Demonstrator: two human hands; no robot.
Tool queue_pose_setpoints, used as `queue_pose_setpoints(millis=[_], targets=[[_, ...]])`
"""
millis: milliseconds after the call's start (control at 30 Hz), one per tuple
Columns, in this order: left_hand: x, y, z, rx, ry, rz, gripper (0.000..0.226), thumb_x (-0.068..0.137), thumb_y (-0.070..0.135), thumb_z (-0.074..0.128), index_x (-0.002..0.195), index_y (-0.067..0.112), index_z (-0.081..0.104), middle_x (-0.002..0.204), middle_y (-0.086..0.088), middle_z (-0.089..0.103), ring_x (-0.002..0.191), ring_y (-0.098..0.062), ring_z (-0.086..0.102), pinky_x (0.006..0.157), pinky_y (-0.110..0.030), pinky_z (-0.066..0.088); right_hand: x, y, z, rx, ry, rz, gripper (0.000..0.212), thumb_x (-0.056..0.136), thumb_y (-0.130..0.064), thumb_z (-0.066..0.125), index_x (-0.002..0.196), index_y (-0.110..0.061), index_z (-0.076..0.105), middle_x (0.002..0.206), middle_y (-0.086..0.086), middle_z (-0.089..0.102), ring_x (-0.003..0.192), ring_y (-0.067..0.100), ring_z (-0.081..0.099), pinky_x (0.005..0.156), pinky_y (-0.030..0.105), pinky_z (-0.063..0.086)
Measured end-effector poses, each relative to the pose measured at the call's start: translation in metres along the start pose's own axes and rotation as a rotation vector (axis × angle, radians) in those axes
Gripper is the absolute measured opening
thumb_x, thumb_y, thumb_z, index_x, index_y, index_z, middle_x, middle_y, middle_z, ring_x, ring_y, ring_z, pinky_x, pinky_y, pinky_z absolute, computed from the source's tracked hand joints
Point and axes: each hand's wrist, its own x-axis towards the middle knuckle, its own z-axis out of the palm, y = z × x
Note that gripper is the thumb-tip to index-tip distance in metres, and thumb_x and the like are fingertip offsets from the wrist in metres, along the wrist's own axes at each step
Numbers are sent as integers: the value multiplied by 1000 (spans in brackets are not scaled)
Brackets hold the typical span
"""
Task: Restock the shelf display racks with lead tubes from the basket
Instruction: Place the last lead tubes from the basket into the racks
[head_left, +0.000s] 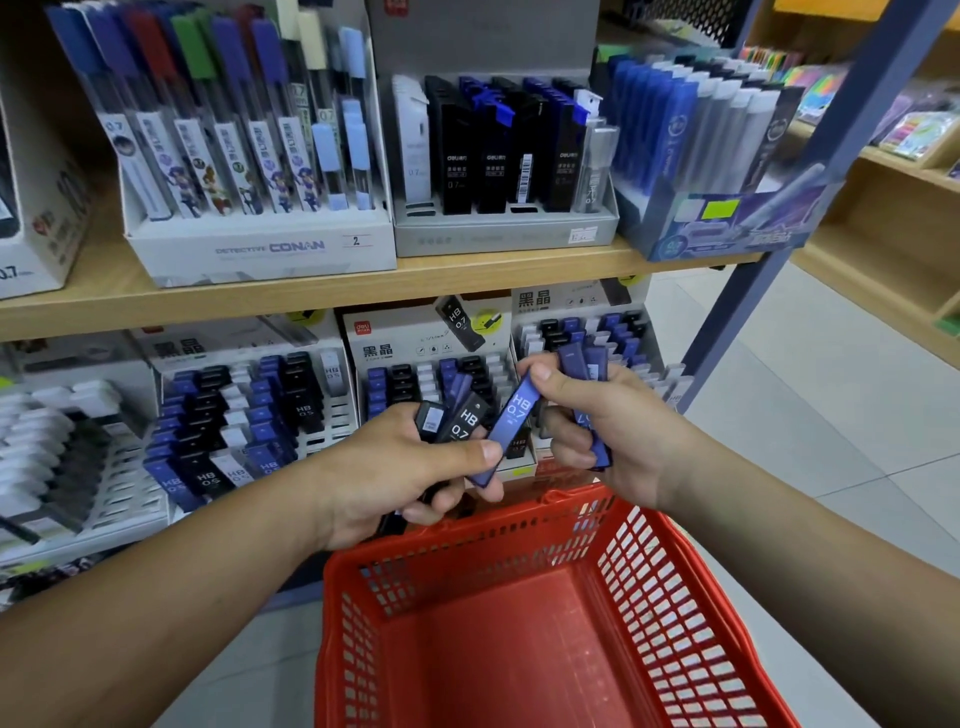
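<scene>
Above the red basket (675, 597), where we see no tubes, the left hand (395, 467) grips black tubes (465, 418), the right hand (613, 426) grips blue tubes (592, 400), and both pinch a single blue tube (511, 423); we would sort by colour and size before filling the part-filled rack (405, 343) behind.

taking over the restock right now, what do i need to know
Left hand: holds black HB 0.7 tubes, thumb on the lower end of one blue HB 0.7 tube.
Right hand: holds more blue tubes, pinches that tube's top end.
Done: basket shows no tubes in its visible part.
Left: slot the held tubes into the 0.7 rack on the lower shelf.
</scene>
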Motion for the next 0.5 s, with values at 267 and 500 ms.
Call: queue_pose_setpoints(millis=[267, 500], targets=[[2, 0, -3, 52, 135, 0, 16, 96, 18, 72, 102, 8, 62, 90, -19, 76, 52, -14, 45, 47, -24, 28, 2, 4, -7, -178, 168, -29, 12, 93, -11, 75, 102, -9, 68, 59, 10, 52, 40, 15, 25, 47, 28, 17], [6, -1, -10, 85, 199, -43, 13, 94, 20, 75, 97, 9, 70, 80, -12, 73, 55, -13, 50, 45, -24, 32, 1, 4, -18, -238, 249, -81, 20, 100, -10, 66, 116, -2, 58, 56, 6, 40, 43, 16, 24, 47, 30, 18]])
